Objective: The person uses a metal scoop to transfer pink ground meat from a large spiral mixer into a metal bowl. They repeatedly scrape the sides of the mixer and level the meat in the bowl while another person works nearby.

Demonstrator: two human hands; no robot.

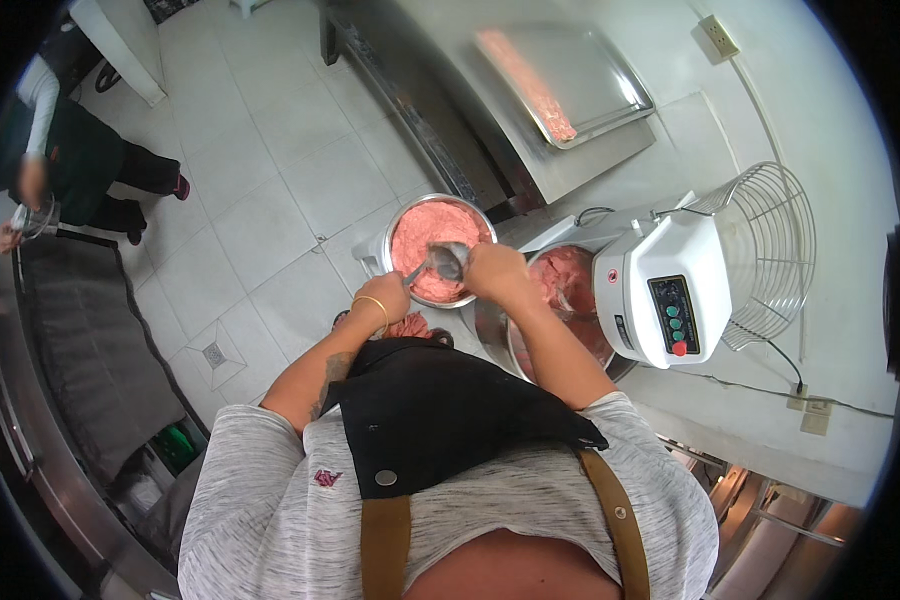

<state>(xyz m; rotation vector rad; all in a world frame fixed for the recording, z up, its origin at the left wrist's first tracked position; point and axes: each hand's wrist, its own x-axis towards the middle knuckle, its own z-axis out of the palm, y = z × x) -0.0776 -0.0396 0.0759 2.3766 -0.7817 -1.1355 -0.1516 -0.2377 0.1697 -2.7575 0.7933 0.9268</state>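
Observation:
A round metal bowl (487, 225) in front of me is filled with a soft pink mixture (424, 229), perhaps dough or ground meat. My right hand (495, 274) is closed around a greyish scoop (448, 260), which is over the mixture at the bowl's right side. At the near left rim, my left hand (386, 295) grips a thin tool (415, 274) whose far end reaches toward the scoop. The tip of that tool is hard to make out. Just right of the bowl, the steel bowl (517, 356) of a spiral mixer holds more pink mixture (562, 277), partly behind my right forearm.
The white mixer head (664, 289) has a control panel and a raised wire guard (769, 255). A metal tray (607, 82) with a pink strip (529, 82) lies on a steel table (495, 127). At far left, a person (67, 150) stands beside a counter (15, 330).

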